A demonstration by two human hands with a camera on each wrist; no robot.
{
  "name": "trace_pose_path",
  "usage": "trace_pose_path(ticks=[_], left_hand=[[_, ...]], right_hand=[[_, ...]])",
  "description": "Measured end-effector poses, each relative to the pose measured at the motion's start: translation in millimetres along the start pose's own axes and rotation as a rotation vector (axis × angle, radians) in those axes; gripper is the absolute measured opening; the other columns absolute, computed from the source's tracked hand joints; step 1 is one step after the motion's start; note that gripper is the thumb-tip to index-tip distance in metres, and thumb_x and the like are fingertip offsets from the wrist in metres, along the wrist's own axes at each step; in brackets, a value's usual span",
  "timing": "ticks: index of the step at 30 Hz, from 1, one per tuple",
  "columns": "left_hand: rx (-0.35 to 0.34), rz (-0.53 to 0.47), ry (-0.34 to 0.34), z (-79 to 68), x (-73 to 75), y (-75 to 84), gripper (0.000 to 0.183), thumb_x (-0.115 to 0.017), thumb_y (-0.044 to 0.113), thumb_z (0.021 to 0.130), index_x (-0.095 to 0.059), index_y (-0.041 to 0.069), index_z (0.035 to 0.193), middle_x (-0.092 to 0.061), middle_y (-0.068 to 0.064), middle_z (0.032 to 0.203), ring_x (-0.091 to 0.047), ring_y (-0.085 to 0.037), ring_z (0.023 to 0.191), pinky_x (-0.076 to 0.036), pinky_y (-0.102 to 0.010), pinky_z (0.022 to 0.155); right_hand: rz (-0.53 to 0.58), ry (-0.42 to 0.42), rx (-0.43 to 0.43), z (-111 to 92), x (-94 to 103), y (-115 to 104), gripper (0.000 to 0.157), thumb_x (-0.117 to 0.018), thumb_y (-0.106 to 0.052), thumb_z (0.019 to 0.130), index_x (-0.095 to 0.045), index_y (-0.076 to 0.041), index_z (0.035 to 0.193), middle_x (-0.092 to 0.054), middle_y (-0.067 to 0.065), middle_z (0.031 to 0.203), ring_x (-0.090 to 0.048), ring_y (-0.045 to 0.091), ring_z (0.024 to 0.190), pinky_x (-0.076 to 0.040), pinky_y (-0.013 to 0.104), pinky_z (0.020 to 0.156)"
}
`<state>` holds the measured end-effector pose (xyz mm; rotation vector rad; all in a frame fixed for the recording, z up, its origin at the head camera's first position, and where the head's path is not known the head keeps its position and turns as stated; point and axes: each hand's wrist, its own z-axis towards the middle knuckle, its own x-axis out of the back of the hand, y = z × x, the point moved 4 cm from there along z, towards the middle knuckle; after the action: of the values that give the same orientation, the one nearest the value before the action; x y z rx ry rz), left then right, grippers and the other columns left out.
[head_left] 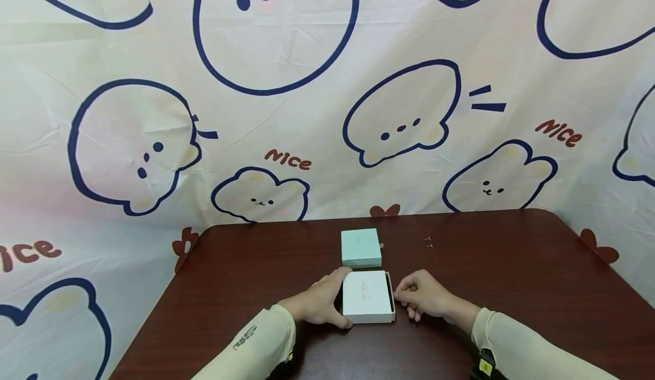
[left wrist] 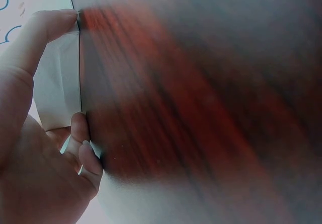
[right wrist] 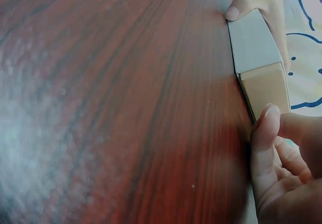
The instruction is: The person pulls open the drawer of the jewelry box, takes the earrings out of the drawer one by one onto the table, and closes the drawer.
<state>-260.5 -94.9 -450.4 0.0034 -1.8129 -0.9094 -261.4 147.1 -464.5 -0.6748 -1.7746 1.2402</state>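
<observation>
While my left hand grips the white box between the side edges of the tabletop, my right hand pinches its drawer; likely I'm opening it, needing a steady pull rightward.

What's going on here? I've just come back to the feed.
A person has a white box on the dark wooden table between their hands. The left hand grips its left side, while the right hand pinches at the end of the tan inner tray, which sticks a little way out of the right side. Just behind sits a mint-green box; two tiny pieces lie to its right, too small to identify.
</observation>
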Motion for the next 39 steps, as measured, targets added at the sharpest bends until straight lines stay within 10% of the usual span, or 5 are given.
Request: trace_pose_path(ticks=[39], left_hand=[[-0.008,0.011,0.010,0.4,0.5,1.3,0.106,-0.089,0.034,0.071,-0.027,0.013,0.155,-0.044,-0.004,0.150,-0.046,-0.027,0.135,-0.039,-0.048,0.109]], right_hand=[[-0.018,0.005,0.012,-3.9,6.1,2.7,0.021,-0.061,-0.009,0.099,-0.070,0.006,0.088,-0.060,0.001,0.063,-0.056,0.006,0.048,-0.051,0.023,0.047]])
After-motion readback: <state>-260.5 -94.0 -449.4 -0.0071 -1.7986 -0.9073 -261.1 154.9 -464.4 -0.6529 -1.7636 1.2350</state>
